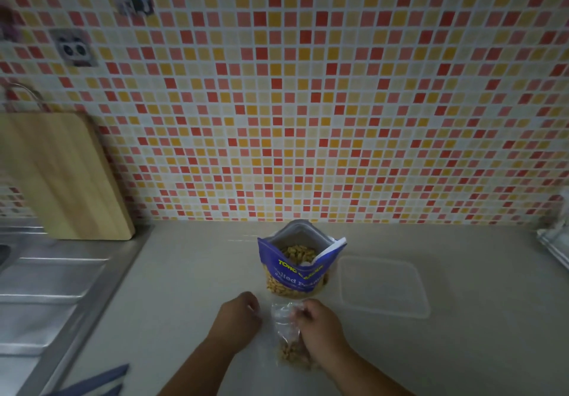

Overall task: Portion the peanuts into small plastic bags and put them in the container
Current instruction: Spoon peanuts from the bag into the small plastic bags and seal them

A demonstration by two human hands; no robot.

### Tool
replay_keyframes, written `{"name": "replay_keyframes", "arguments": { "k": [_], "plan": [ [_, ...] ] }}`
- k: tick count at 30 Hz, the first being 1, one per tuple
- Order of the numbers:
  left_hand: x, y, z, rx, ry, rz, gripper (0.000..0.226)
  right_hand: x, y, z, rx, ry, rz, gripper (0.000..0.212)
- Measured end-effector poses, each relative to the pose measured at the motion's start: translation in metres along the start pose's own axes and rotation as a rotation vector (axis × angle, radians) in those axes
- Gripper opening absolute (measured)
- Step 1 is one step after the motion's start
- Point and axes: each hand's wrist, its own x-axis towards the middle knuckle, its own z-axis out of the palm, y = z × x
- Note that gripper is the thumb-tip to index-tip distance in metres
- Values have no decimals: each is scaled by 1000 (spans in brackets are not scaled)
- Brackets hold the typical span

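Note:
An open blue bag of salted peanuts (295,266) stands on the beige counter, nuts showing in its mouth. Just in front of it lies a small clear plastic bag (286,334) with peanuts in its lower end. My right hand (320,328) rests on that small bag and pinches its upper part. My left hand (238,315) sits on the counter a little to the left of the bag, fingers curled, and nothing shows in it. A clear, shallow plastic container (381,288) lies to the right of the blue bag; I see nothing in it.
A wooden cutting board (61,177) leans on the tiled wall at the left, above a steel sink drainboard (46,288). A blue striped cloth (98,383) lies at the bottom left. A clear object (557,241) sits at the right edge.

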Motion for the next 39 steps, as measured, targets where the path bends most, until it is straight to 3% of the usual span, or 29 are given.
{"name": "replay_keyframes", "arguments": {
  "k": [2,6,10,13,23,30,33,35,39],
  "plan": [
    [0,-6,-9,-60,64,-35,25,1,0,8,-128,3,-47,10],
    [-3,-18,-21,-190,70,-123,32,1,6,16,-324,-4,-108,26],
    [-9,-21,-29,-419,42,-228,2,2,13,14,-507,38,-144,27],
    [-14,-21,-26,-613,3,-280,14,1,16,11,-561,83,-129,26],
    [-22,-7,-15,-396,-172,-251,14,-4,11,3,-570,208,-136,24],
    [-23,-4,-50,-411,81,-145,14,-7,-2,-2,-631,266,-180,16],
    [-30,9,-64,-309,153,-28,21,-12,-9,-3,-541,262,-292,18],
    [-37,20,-66,-235,193,73,30,-25,-28,-5,-261,231,-392,3],
    [-46,38,-61,-58,298,295,39,-47,-66,-15,116,163,-480,16]
  ]
}}
